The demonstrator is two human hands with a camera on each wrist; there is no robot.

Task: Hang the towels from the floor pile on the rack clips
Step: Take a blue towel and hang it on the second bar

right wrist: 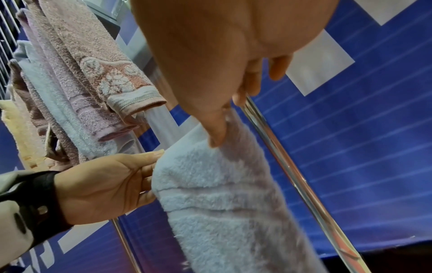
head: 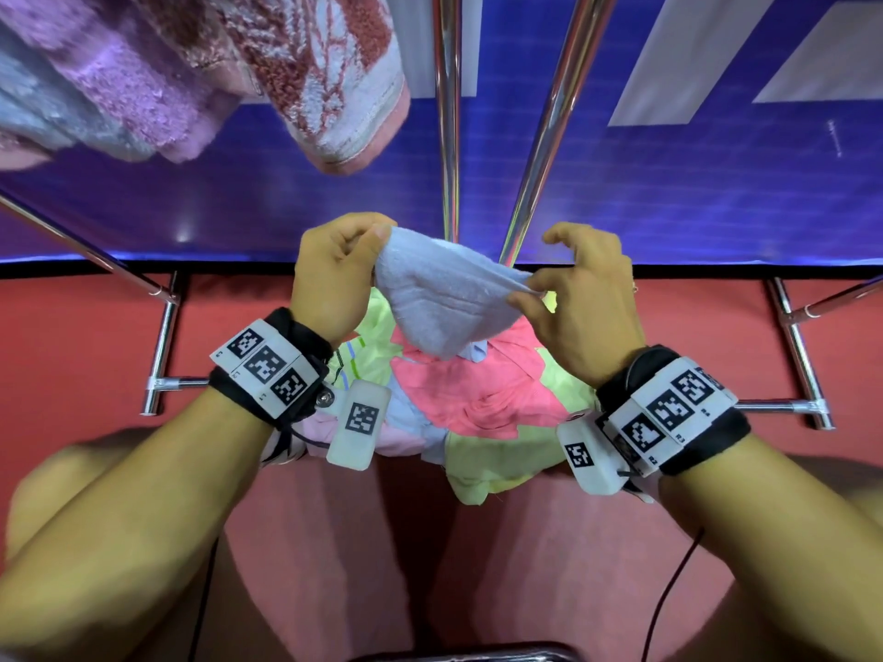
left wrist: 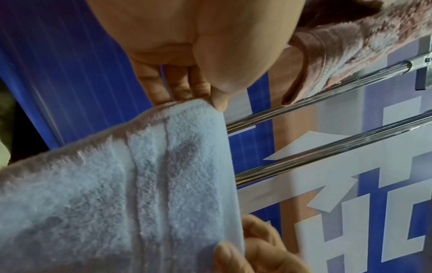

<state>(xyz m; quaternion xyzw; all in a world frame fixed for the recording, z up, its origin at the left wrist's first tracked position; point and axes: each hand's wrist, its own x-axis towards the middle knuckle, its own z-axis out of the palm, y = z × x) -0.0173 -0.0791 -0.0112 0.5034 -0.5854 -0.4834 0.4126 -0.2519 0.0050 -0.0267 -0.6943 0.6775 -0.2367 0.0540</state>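
Observation:
A pale blue towel [head: 446, 298] is stretched between my two hands above the floor pile [head: 473, 403] of pink, yellow-green and blue towels. My left hand [head: 377, 238] pinches its upper left corner between thumb and fingers. My right hand [head: 528, 286] pinches the opposite edge with thumb and forefinger, the other fingers lifted. The left wrist view shows the blue towel [left wrist: 131, 184] hanging from my left hand [left wrist: 210, 100], with the rack's chrome bars [left wrist: 327, 147] behind. In the right wrist view my right hand [right wrist: 224, 125] holds the blue towel [right wrist: 224, 199] beside a chrome bar [right wrist: 292, 175].
Pink, lilac and light blue towels [head: 191, 74] hang on the rack at upper left, the hung towels [right wrist: 70, 92] bunched together. Chrome uprights [head: 446, 112] rise straight ahead before a blue banner [head: 716, 183]. The rack's base bars [head: 162, 346] flank the pile on the red floor [head: 71, 355].

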